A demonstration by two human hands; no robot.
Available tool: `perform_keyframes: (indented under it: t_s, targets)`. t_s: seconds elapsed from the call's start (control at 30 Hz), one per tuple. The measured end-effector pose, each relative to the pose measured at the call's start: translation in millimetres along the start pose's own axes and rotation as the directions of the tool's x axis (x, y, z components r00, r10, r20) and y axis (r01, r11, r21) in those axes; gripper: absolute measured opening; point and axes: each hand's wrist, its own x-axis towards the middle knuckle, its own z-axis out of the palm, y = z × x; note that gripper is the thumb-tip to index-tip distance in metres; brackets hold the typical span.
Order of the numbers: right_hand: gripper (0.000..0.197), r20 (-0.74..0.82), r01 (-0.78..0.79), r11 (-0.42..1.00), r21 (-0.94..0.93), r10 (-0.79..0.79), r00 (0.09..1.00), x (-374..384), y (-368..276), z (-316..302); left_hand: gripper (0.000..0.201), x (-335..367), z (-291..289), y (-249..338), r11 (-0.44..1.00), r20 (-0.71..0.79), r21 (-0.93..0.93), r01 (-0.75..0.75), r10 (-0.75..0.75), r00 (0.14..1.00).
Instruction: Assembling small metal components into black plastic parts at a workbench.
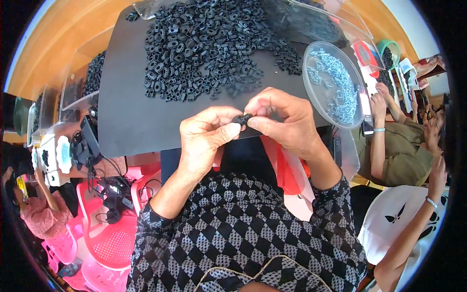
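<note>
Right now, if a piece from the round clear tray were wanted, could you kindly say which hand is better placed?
Probably the right hand: it is nearer the round clear tray than the left hand, though both pinch the small black part.

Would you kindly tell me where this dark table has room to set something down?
Bare tabletop lies left of the black pile and left hand; the far middle and right edge, by the round dish, are crowded.
</note>
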Motion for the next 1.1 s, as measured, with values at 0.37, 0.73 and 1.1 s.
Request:
perform_keyframes:
  t_s: [0.37, 0.73, 1.1]
  targets:
    - [0.013, 0.072, 0.300, 0.896, -0.326, -0.293, 0.953, 1, 2, 1, 0.019, -4, 0, -4, 0.999, -0.013, 0.039, 0.037, -0.036, 0.999]
    - [0.010, 0.020, -0.036, 0.994, -0.108, 0.038, 0.999, -2, -6, 2, 0.017, -6, 2, -4, 0.991, -0.032, 0.134, -0.006, 0.011, 0.999]
    - [0.011, 0.193, 0.046, 0.929, -0.367, 0.027, 0.981, -2, -2, -3, 0.016, -6, -2, 1, 0.913, 0.005, 0.401, -0.079, 0.084, 0.996]
